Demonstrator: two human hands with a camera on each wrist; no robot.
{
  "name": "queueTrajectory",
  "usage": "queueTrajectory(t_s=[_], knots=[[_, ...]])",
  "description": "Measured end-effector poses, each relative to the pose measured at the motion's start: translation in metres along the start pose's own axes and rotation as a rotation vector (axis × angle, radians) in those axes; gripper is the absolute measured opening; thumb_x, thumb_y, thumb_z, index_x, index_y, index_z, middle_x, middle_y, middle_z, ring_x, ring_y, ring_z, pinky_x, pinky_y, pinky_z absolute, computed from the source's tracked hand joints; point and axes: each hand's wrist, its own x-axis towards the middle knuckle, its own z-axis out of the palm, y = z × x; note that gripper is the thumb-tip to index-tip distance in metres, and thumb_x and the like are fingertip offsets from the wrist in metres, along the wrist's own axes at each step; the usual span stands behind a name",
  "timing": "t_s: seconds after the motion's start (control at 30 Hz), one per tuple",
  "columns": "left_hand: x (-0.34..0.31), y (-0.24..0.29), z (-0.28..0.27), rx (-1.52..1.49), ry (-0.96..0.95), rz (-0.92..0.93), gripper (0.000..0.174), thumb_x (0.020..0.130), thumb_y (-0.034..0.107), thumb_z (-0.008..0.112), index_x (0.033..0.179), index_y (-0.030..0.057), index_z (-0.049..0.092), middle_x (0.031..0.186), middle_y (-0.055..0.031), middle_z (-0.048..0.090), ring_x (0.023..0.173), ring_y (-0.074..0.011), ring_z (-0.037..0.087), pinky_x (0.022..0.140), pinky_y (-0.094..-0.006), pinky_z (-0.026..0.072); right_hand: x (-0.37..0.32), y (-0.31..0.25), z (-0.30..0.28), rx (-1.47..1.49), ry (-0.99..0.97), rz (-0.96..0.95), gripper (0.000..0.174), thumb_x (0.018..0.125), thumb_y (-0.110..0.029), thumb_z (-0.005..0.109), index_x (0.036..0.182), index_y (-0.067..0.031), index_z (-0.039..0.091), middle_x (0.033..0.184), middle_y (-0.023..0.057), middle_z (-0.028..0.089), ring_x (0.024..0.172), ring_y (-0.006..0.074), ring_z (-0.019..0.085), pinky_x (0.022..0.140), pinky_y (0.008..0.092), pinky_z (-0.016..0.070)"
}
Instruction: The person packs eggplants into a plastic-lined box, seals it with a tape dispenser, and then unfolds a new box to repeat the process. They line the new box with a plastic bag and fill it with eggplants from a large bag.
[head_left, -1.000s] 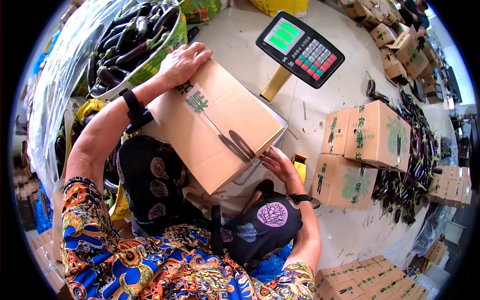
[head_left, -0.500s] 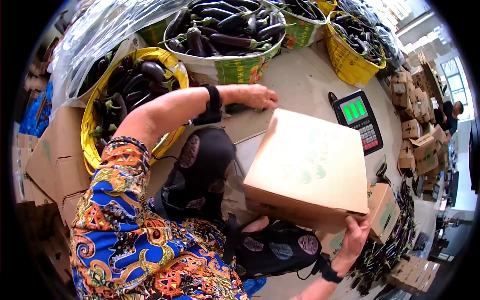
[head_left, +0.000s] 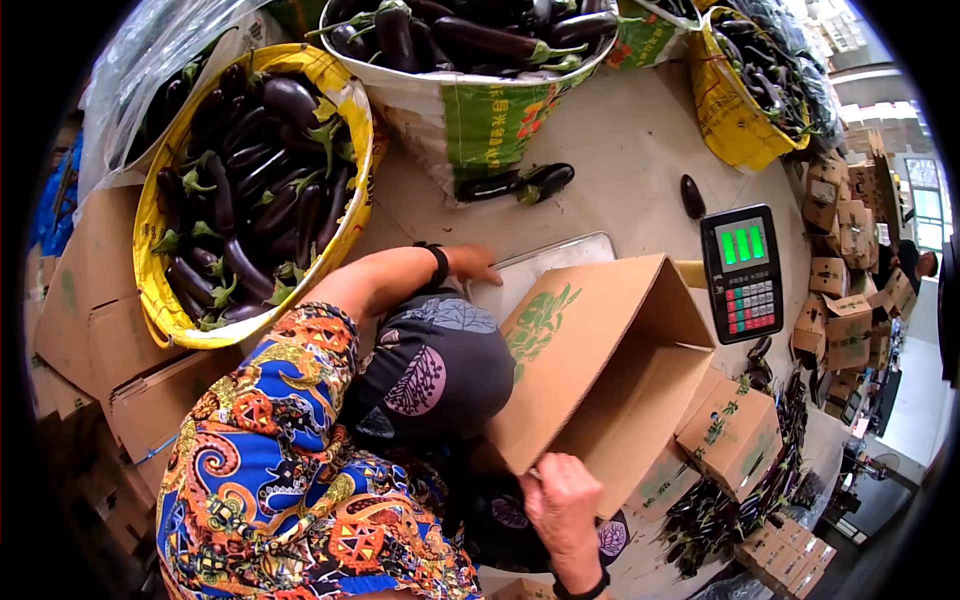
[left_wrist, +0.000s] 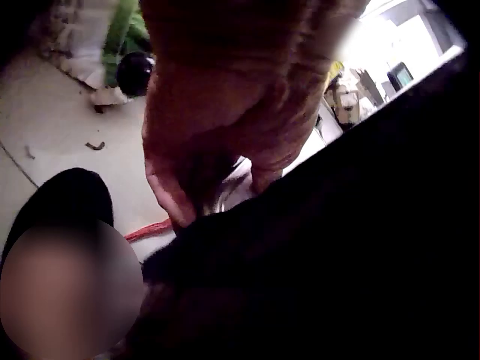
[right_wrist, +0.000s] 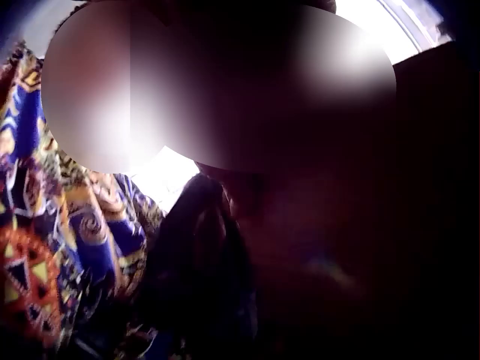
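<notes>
Cardboard box [head_left: 600, 370]: open, empty, tipped on its side over the scale tray [head_left: 530, 262]. It is apparently being readied for filling and needs turning mouth-up and level. Right hand [head_left: 562, 497] clasps its near edge. Left hand [head_left: 470, 264] is at the far corner, grasp unclear. Yellow basket [head_left: 148, 280] and white sack [head_left: 420, 110]: eggplants [head_left: 260, 170].

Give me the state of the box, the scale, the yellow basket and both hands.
cardboard box: open, tipped on its side.
scale display: lit green.
yellow basket: full of eggplants.
right hand: grips the box's near edge.
left hand: at the box's far corner, grip unclear.
</notes>
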Motion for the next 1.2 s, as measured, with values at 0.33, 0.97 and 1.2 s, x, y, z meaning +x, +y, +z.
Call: queueTrajectory(t_s=[0.33,0.97,1.2], knots=[[0.002,-0.040,0.030,0.161,-0.016,0.307,0.059,0.088,0.052,0.063,0.116,0.0008,0.068,0.100,-0.0213,0.071,0.094,-0.0305,0.067,0.078,-0.0424,0.0531,0.021,-0.009,0.056,-0.066,0.049,-0.055,0.014,0.072,-0.010,0.070,0.081,-0.0075,0.060,0.080,0.0090,0.060,0.075,0.0289,0.059,0.064,0.0398,0.0502],[-0.110,0.217,-0.077,-0.298,-0.181,0.408,0.091,0.086,0.027,0.070,0.150,-0.0071,0.015,0.111,-0.0195,0.060,0.086,-0.0215,0.068,0.070,-0.0327,0.0605,0.001,0.143,0.038,1.071,0.594,0.783,0.047,0.096,-0.037,0.063,0.124,0.0008,0.060,0.110,0.0100,0.065,0.097,0.0194,0.062,0.084,0.0363,0.0512],[-0.095,0.133,-0.085,-0.877,-0.389,0.364,0.058,0.095,0.006,0.058,0.149,0.0066,0.039,0.140,-0.0111,0.054,0.129,-0.0235,0.052,0.105,-0.0464,0.0470,-0.030,0.202,0.080,1.424,0.629,0.828,0.062,0.092,-0.047,0.068,0.128,0.0014,0.055,0.113,0.0130,0.067,0.095,0.0231,0.067,0.084,0.0355,0.0562]])
